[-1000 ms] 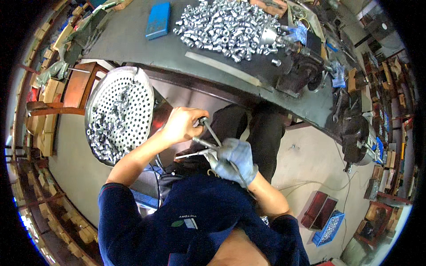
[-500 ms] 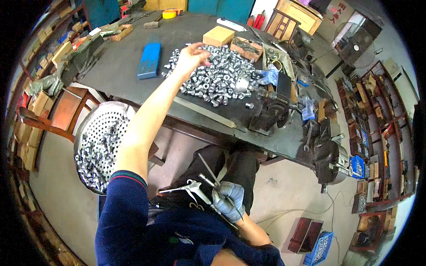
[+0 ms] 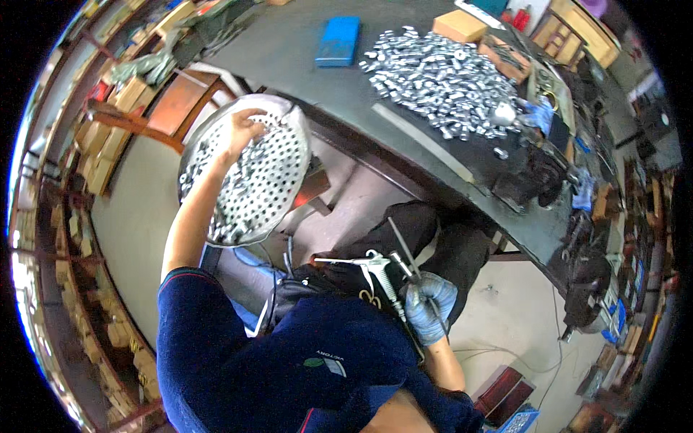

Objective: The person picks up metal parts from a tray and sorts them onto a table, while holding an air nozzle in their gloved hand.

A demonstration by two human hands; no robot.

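Observation:
My bare left hand (image 3: pixel 240 137) is over a round perforated metal basin (image 3: pixel 294 155) at the left. Its fingers are apart, and I see nothing between them. Small metal fittings (image 3: pixel 229 229) lie in the basin, mostly along its left and lower side. Over my lap, my right hand (image 3: pixel 429 307) in a blue-grey glove is closed around a thin file (image 3: pixel 401 242), which points up and to the left. A small shiny metal cylinder (image 3: pixel 404 263) sticks out beside the file. Against the glove lies a silver air blow gun (image 3: pixel 377 268), its nozzle pointing left.
A big heap of metal fittings (image 3: pixel 440 79) covers part of the dark workbench (image 3: pixel 289 50). A blue box (image 3: pixel 338 42), a yellow box (image 3: pixel 460 26) and a flat metal bar (image 3: pixel 426 142) lie around it. A vise (image 3: pixel 530 177) stands right. A wooden chair (image 3: pixel 173 108) is beyond the basin.
My left hand has gone from the heap on the bench to the basin. My view has turned left, so the bench sits further right. The right hand keeps its grip on the file.

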